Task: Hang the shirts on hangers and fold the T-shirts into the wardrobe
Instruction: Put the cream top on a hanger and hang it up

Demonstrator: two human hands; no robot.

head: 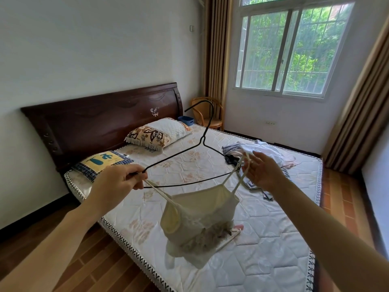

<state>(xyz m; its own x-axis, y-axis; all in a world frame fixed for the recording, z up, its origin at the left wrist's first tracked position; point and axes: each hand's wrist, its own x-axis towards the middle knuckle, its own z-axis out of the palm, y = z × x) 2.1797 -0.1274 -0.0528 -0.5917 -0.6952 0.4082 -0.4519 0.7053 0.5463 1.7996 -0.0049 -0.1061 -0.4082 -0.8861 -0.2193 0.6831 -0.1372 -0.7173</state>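
Observation:
A thin black wire hanger (pixel 185 153) is held up over the bed, its hook pointing up. My left hand (pixel 117 182) grips the hanger's left end together with one strap of a cream camisole top (pixel 197 220). The top dangles below the hanger over the mattress. My right hand (pixel 263 171) is at the hanger's right end, fingers spread, with the top's other straps looped over them. A pile of clothes (pixel 263 157) lies on the bed behind my right hand.
The bare quilted mattress (pixel 263 239) fills the middle, with a dark wooden headboard (pixel 101 123) and two pillows (pixel 157 133) at the left. A white hanger (pixel 231 237) lies on the mattress under the top. A wicker chair (pixel 210 114) stands by the window.

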